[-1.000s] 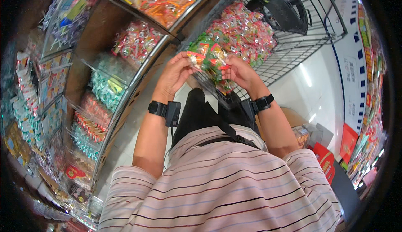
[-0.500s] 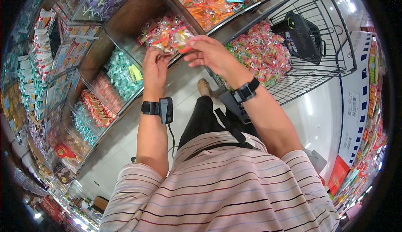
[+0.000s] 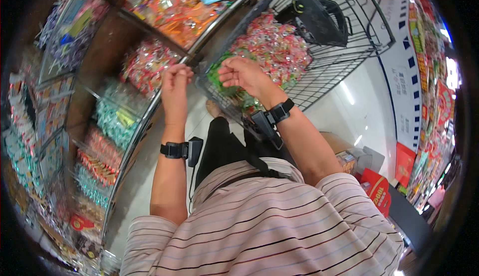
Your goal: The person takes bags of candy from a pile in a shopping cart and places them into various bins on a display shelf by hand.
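My left hand (image 3: 175, 87) hovers by the front edge of a bin of red-and-clear wrapped candies (image 3: 147, 66). Its fingers are curled together; whatever they hold, if anything, is hidden. My right hand (image 3: 245, 76) is over the near corner of a wire shopping cart (image 3: 349, 51), fingers bent in towards the thumb. What it may hold cannot be made out. Beneath and beyond it, a large heap of pink, red and green wrapped candies (image 3: 279, 51) fills the cart's left part. A gap separates the two hands.
Orange wrapped candies (image 3: 172, 11) fill a farther bin. Down the left run bins of teal-wrapped candies (image 3: 117, 111) and red packets (image 3: 102, 166). A black basket-like holder (image 3: 319, 19) sits in the cart. Cardboard boxes (image 3: 344, 156) stand at my right.
My view has shifted, with the bins and cart now farther left in it. The hands have drawn apart, my right one now over the cart; the wrapped candies between them are no longer visible there.
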Demonstrator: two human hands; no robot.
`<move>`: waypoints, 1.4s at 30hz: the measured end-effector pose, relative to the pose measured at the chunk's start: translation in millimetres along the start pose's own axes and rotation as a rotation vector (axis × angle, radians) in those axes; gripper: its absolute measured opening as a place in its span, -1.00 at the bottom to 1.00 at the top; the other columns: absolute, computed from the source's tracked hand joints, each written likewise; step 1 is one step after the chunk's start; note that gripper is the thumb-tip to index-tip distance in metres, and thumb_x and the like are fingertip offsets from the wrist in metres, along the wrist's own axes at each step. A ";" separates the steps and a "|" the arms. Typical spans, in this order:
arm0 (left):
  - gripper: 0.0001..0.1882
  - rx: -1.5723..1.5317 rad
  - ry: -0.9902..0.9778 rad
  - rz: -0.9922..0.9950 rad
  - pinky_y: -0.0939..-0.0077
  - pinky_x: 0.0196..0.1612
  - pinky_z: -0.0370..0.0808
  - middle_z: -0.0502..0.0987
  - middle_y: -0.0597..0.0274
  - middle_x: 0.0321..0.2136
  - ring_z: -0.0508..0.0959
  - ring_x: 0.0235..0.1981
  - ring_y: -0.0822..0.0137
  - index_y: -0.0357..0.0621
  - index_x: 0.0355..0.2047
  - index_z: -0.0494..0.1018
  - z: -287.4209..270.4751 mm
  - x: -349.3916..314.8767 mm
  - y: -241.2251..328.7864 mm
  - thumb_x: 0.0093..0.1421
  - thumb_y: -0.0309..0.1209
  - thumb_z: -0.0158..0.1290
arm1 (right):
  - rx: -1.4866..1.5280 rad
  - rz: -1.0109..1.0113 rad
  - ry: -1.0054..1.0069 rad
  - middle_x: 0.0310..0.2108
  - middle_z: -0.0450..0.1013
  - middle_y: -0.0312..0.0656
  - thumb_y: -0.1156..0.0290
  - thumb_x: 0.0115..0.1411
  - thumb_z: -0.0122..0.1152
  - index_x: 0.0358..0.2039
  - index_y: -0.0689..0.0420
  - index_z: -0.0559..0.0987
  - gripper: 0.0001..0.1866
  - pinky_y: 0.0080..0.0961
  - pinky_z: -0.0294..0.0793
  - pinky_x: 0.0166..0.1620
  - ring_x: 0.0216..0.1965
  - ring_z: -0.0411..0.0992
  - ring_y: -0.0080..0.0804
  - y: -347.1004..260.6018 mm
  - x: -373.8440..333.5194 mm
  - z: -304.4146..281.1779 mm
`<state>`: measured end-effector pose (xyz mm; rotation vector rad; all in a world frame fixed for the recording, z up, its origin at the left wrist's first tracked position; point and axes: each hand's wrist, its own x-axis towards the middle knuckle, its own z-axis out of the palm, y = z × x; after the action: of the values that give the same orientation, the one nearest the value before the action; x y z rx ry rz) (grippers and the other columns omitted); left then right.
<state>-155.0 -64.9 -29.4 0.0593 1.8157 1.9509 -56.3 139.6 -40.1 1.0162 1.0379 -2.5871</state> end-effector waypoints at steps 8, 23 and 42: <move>-0.67 -0.096 -0.399 -0.599 0.41 -0.19 0.58 0.55 0.21 -0.26 0.60 -0.24 0.36 -0.19 -0.01 0.40 134.4 -7.5 -82.3 0.37 -0.22 0.02 | 0.083 -0.065 0.345 -0.24 0.53 -0.15 0.41 0.25 0.22 -0.11 0.19 0.46 -0.75 -0.37 0.68 -0.28 -0.32 0.55 -0.36 -31.9 25.2 -164.2; -0.67 -0.156 -0.369 -0.799 0.35 -0.21 0.63 0.57 0.22 -0.20 0.61 -0.20 0.31 -0.17 0.01 0.42 177.7 18.3 -92.4 0.42 -0.19 -0.06 | -1.458 -0.464 0.586 0.05 0.42 0.13 0.22 -0.04 0.46 0.27 0.05 0.31 -0.15 -0.13 0.39 0.15 0.09 0.39 0.10 -99.4 154.7 -317.9; -0.65 -0.210 -0.228 -0.928 0.39 -0.24 0.62 0.55 0.21 -0.19 0.58 -0.19 0.33 -0.18 0.06 0.40 224.1 -31.2 -137.4 0.41 -0.21 -0.05 | -1.704 -0.352 0.521 0.17 0.23 0.05 0.37 0.02 0.37 0.13 -0.09 0.41 -0.38 0.05 0.45 0.05 0.11 0.31 0.23 -80.8 226.5 -312.1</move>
<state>-8.4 134.2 -123.9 -0.5144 1.1513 1.3617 -92.1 426.5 -307.7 0.8560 2.7547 -0.6303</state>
